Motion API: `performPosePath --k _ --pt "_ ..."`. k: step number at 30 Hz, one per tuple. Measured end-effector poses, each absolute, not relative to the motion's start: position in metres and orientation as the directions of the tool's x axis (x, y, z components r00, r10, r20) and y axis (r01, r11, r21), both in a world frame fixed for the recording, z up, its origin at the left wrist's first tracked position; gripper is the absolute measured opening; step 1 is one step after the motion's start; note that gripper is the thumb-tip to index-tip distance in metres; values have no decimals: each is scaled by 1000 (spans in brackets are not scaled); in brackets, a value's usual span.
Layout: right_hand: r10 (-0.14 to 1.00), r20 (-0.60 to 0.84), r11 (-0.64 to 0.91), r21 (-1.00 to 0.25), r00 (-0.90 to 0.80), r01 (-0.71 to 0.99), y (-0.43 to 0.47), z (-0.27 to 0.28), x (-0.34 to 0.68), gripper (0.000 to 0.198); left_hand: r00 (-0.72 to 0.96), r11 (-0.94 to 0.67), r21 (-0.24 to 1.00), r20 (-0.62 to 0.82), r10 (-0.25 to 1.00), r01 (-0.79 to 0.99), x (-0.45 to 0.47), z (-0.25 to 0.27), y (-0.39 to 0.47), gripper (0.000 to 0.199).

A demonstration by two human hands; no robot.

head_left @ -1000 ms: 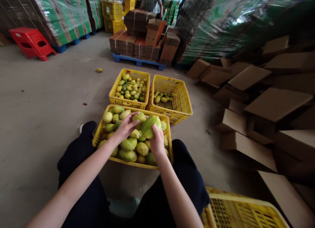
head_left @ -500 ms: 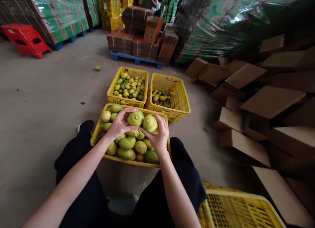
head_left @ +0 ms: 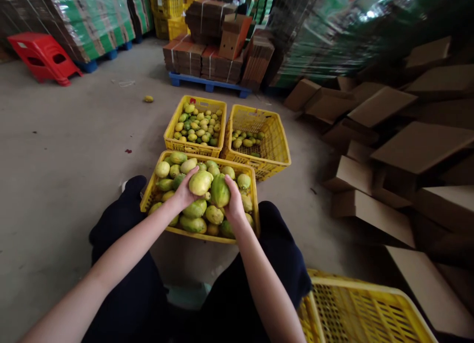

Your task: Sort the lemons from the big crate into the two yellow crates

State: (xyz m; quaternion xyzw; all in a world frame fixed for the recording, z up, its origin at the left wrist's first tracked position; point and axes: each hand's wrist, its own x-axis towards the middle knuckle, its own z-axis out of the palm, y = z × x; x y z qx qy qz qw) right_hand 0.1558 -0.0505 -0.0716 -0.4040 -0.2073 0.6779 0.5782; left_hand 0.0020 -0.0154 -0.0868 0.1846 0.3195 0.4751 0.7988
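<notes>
My left hand point(head_left: 185, 191) is closed round a yellow-green papaya point(head_left: 200, 183), gripping it from the left. A greener papaya point(head_left: 219, 191) sits in my right hand point(head_left: 234, 203), with the fingers along its right side. The two fruits are side by side, close together, above a yellow plastic crate point(head_left: 196, 237) between my knees. More papayas point(head_left: 193, 225) of mixed green and yellow fill that crate. Parts of some are hidden beneath my hands.
Beyond stand a yellow crate point(head_left: 168, 135) of smaller fruit and another crate point(head_left: 277, 140) with several fruits. One fruit point(head_left: 148, 99) lies on the floor. Cardboard boxes point(head_left: 385, 214) are heaped at right, with a yellow crate point(head_left: 370, 303) near my right knee. A red stool point(head_left: 44, 57) stands left.
Both papayas have been turned in my hands: their stem ends faced me before, and now their sides show. Both hands have moved slightly lower. The view has shifted a little.
</notes>
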Motion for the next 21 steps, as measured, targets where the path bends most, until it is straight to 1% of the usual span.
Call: performPosePath --k 2,4,7,9,12,14,17,21 --pt "931 -365 -271 -701 5 -660 -47 -71 158 21 362 559 478 -445 819 -678 3 -83 -15 23" --pt "915 -403 -286 -641 -4 -712 -43 -68 162 18 372 580 402 -486 791 -709 4 -72 -15 29" --pt "916 -397 -280 -548 -50 -788 -39 -64 165 19 344 515 322 -461 818 -794 8 -52 -20 36" --pt "927 -364 -267 -476 -89 -838 -37 -65 164 22 285 440 279 -456 843 -853 12 -41 -23 36" --pt "942 -305 -255 -374 -141 -892 -35 -72 159 29 210 357 236 -480 851 -904 14 -36 -27 33" --pt "946 -295 -234 -336 -135 -912 -34 -76 156 31 184 326 218 -494 850 -920 13 -36 -27 29" --pt "936 -338 -206 -297 -99 -932 -33 -78 154 32 179 317 213 -491 852 -924 11 -38 -25 26" --pt "925 -370 -212 -301 -92 -930 -33 -76 156 31 205 342 210 -489 848 -916 10 -43 -23 31"
